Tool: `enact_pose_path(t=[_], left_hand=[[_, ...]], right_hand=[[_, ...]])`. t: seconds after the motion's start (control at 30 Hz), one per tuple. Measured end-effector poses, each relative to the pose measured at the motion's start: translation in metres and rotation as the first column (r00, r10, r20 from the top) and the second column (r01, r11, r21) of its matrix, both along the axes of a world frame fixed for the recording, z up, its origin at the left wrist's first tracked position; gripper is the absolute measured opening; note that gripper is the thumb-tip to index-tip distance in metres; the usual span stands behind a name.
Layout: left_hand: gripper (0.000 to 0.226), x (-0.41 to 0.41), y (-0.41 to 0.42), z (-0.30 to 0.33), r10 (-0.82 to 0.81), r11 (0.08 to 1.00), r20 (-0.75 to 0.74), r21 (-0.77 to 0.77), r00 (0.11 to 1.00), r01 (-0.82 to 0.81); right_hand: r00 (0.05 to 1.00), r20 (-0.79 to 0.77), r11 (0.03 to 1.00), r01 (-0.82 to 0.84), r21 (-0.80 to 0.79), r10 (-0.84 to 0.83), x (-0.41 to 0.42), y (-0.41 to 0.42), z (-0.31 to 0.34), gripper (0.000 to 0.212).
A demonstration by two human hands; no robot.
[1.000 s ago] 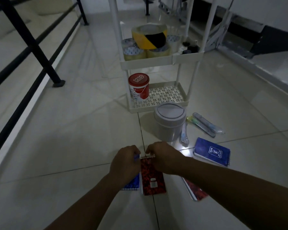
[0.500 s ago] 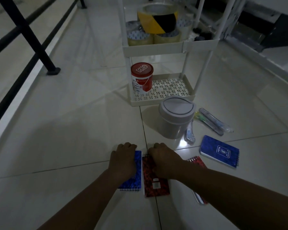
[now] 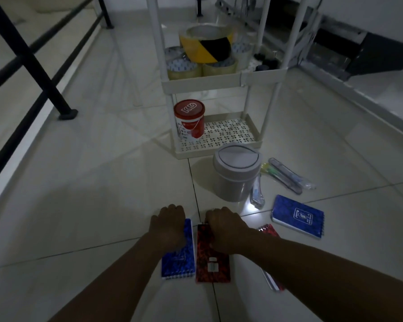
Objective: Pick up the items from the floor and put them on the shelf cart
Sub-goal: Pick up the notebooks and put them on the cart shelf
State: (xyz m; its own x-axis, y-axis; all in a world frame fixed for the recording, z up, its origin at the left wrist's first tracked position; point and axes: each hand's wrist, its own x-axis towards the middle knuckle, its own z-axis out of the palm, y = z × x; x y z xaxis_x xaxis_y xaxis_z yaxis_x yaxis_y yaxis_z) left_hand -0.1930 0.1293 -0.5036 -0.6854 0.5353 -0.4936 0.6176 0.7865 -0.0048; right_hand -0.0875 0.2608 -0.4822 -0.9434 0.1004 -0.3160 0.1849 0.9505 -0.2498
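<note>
My left hand (image 3: 169, 223) is closed over the far end of a blue spiral notebook (image 3: 179, 261) lying on the floor. Beside it, my right hand (image 3: 221, 225) grips the far end of a red notebook (image 3: 212, 263). Another red notebook (image 3: 269, 232) lies partly hidden under my right forearm. A second blue notebook (image 3: 298, 216) lies to the right. A grey swing-lid bin (image 3: 236, 170) stands on the floor before the white shelf cart (image 3: 219, 149), whose bottom shelf holds a red tub (image 3: 189, 119).
Several clear pen cases (image 3: 286, 174) and a small clear pack (image 3: 257, 194) lie right of the bin. Tape rolls (image 3: 206, 51) fill the cart's middle shelf. A black railing (image 3: 33, 59) runs along the left. A low metal frame (image 3: 358, 89) borders the right.
My hands moved apart: the left one slid the blue notebook out from under the red one, and the two now lie side by side. The view shifted slightly.
</note>
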Motion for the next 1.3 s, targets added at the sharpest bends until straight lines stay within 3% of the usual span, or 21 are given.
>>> enact_pose_path(t=[0.2,0.37,0.5,0.63,0.77,1.0,1.17,1.3], left_hand=[[0.075,-0.003,-0.001,0.0,0.003,0.999,-0.005,-0.039,1.0,-0.003],[0.052,-0.002,-0.001,-0.001,-0.076,0.991,0.004,-0.109,0.997,0.076],[0.044,-0.003,-0.004,-0.001,-0.093,0.996,0.026,0.0,0.995,0.093],[0.033,-0.003,-0.009,0.01,-0.022,0.994,0.141,0.109,0.99,0.007],[0.02,-0.001,-0.009,0.034,-0.008,0.979,0.208,0.203,0.978,-0.035],[0.016,0.011,-0.009,0.102,0.033,0.903,0.047,0.427,0.998,-0.05],[0.006,0.02,-0.01,0.187,0.082,0.78,-0.145,0.625,0.986,0.027],[0.007,0.028,-0.006,0.264,0.103,0.672,-0.353,0.714,0.93,0.196]], right_hand=[[0.997,-0.072,1.0,-0.004,-0.018,0.002,0.005,0.001,-0.001,0.034],[0.997,-0.081,1.0,-0.016,-0.021,0.014,0.007,0.0,0.0,0.036],[0.996,-0.084,0.999,-0.019,-0.036,0.016,0.008,0.002,0.002,0.037],[0.999,-0.031,0.995,0.038,-0.096,-0.041,0.007,0.006,0.012,0.04],[0.988,0.011,0.963,0.154,-0.222,-0.155,0.003,0.011,0.03,0.027],[0.978,-0.073,0.961,0.175,-0.214,-0.194,0.013,0.022,0.09,0.027],[0.917,-0.338,0.968,0.146,-0.203,-0.209,0.031,0.035,0.166,0.018],[0.793,-0.577,0.979,0.133,-0.153,-0.198,0.039,0.047,0.24,0.01]])
